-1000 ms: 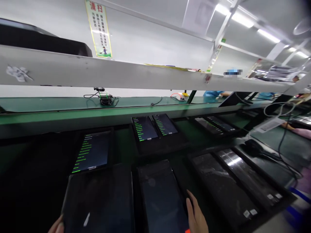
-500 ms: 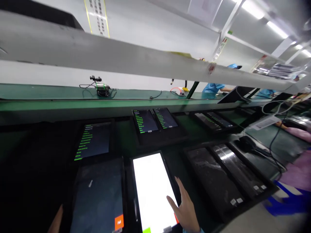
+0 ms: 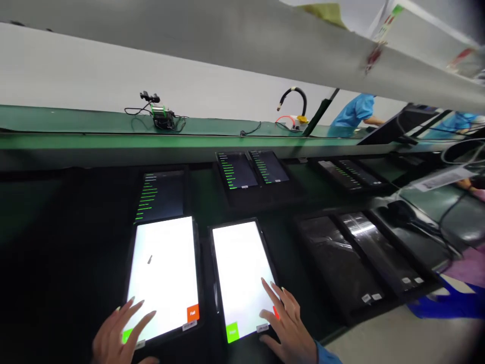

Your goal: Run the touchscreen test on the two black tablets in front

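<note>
a: left hand is flat at the lower left of the frame, fingers spread, resting on the bottom edge of the left tablet. right hand is lower centre, fingers spread, tips on the lower right corner of the right tablet. both hands open, clamped on nothing. both screens are lit white, side by side, just apart.

b: risks?

a: my read: the left fingers sit right over the green button, and the orange fail button is on the same bottom strip. a slip sideways logs the wrong result. right side is worse: a red patch sits half under the fingertips, green pass button near the other corner. a palm on the glass could also register as a touch.

b: what can't you see?

a: button text is mostly too small to read. left wrist is cut off by the bottom edge. the dark mark on the left screen could be a smudge or a defect, can't tell. dark tablets at the right show only glare. list-screen tablets behind are unreadable.
</note>
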{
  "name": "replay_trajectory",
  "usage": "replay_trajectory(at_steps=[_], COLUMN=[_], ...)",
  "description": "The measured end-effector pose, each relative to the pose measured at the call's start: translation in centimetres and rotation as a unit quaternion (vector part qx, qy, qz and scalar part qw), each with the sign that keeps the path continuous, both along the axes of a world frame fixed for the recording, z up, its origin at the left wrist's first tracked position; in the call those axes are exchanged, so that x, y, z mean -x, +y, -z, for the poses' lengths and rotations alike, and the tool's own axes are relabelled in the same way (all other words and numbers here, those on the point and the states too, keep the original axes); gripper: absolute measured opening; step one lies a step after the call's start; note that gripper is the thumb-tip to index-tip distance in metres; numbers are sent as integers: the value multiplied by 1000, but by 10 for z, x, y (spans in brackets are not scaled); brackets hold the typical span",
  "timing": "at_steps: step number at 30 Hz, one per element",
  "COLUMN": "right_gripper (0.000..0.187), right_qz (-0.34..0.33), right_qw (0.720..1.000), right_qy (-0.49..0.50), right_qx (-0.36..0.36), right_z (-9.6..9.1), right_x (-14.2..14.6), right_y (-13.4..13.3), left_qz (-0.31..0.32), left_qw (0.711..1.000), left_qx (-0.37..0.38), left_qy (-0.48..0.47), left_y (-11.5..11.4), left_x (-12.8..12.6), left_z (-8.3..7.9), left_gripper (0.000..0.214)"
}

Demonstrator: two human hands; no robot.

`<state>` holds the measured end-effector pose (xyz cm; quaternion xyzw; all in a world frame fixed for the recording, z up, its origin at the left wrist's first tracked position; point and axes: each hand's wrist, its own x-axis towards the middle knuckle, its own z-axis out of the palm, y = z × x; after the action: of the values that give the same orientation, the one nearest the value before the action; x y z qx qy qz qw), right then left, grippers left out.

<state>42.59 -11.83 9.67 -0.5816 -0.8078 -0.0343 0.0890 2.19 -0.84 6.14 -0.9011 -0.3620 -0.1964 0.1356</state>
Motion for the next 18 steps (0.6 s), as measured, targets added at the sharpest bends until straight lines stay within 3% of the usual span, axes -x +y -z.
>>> replay_trajectory(at_steps=[3,7,11,14,18], right_gripper=[16,21,34,42,35], right_qz=[-7,-17,-46,-32,73], right_qw=[1000,999,992,982,956], right_qy=[-10,-22,-73,-85,-30], right_qx=[-18,-43,-92,-167,-283], right_z=[2,-1,-10,-29,-73], right_x=[-3,2,4,-6,-21], right_y=[1,3,13,35,77], left_qz=[26,49,36,19,9], left_qw=[999,997,998,996,996], left_qx=[-38,-51,-42,-33,-34], left_qy=[-1,0,-35,-77,-83], left_y=[0,-1,0,3,0], left_x=[-5,-16,-17,-9,1], left_z=[-3,-11,-14,-13,-10], left_gripper=[36,19,20,17,19])
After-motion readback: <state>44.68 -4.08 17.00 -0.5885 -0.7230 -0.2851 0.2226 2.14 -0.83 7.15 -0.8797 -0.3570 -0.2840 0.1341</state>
